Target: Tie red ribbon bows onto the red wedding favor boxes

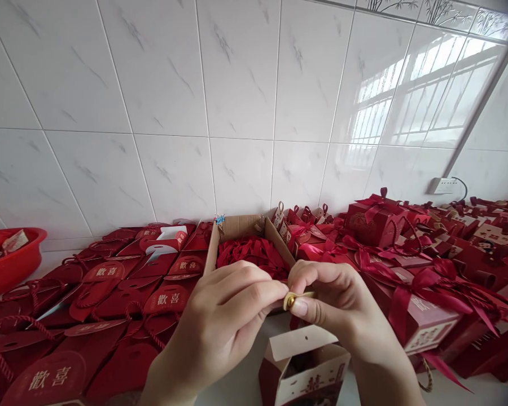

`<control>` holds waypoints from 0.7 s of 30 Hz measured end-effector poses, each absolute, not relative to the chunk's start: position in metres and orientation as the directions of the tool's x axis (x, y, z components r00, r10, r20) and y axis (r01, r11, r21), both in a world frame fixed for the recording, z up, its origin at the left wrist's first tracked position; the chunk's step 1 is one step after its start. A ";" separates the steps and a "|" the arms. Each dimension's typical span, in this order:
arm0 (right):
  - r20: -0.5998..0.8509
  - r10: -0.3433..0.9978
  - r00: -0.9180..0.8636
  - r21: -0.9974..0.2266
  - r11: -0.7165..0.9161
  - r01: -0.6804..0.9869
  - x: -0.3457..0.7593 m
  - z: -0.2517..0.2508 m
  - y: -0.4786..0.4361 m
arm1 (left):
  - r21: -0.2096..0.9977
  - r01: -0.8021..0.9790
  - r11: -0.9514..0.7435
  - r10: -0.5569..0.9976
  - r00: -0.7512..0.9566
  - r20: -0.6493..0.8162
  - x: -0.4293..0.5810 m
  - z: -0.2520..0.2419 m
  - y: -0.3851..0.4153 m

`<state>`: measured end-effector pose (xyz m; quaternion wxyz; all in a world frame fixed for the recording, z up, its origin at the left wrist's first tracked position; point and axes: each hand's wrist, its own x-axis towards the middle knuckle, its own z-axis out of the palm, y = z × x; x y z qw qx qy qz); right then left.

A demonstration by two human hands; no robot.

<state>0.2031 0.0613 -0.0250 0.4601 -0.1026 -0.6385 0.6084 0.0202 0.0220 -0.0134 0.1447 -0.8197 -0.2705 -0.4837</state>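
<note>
Both my hands meet in the middle, above an open red and cream gift box [309,383] with its flap raised. My left hand [232,316] is closed, its fingertips pinching one end of a small cream strap [308,294] with a round gold stud [291,300]. My right hand [338,304] pinches the same strap between thumb and forefinger, the thumb against the stud. The far side of the strap is hidden by my fingers, and a bit of dark red hangs just below it.
Behind my hands stands a cardboard box [211,248] filled with red ribbons [254,254]. Rows of red gift boxes [105,276] lie at the left, with a red plastic basin [34,254] beyond. Ribbon-tied boxes [423,304] crowd the right. A tiled wall [237,101] closes the back.
</note>
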 end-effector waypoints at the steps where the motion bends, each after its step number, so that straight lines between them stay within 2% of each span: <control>1: 0.465 0.693 -0.551 -0.871 0.248 -0.424 0.203 -0.025 0.061 | 0.030 0.585 -0.810 0.314 0.390 0.865 0.021 -0.013 0.022; 8: 0.487 0.712 -0.506 -0.867 0.323 -0.380 0.203 -0.024 0.059 | 0.126 0.591 -0.797 0.434 0.415 0.800 0.025 -0.013 0.021; 15: 0.524 0.706 -0.476 -0.852 0.422 -0.310 0.208 -0.024 0.057 | 0.113 0.624 -0.773 0.454 0.420 0.786 0.025 -0.014 0.019; 21: 0.624 0.645 -0.441 -0.774 0.586 -0.238 0.209 -0.023 0.055 | 0.095 0.665 -0.740 0.452 0.389 0.803 0.028 -0.013 0.016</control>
